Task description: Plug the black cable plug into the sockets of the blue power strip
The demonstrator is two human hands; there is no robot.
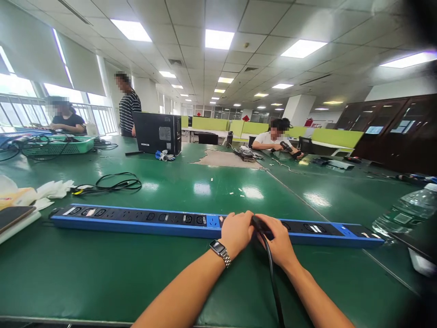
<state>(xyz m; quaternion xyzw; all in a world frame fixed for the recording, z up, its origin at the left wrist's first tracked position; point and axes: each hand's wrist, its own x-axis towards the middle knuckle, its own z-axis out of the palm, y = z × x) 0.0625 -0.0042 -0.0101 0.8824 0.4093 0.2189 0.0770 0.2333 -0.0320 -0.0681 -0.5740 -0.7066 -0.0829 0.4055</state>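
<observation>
A long blue and black power strip (136, 224) lies across the green table in front of me, its rows of sockets facing up. My left hand (237, 233), with a watch (220, 251) on the wrist, is closed over the strip right of its middle, fingertips beside a black plug (257, 223). From the other side, my right hand (277, 238) closes its thumb and fingers on that plug. A thick black cable (272, 273) runs from the plug down toward me. My hands cover the sockets underneath, so I cannot tell how far in the plug sits.
A coiled black cable (118, 183) and tissues (53, 189) lie to the left. A water bottle (404, 212) is near the strip's right end. Farther back are a black computer case (155, 132), a green basket (73, 146) and three people, one holding a dark tool (286, 146).
</observation>
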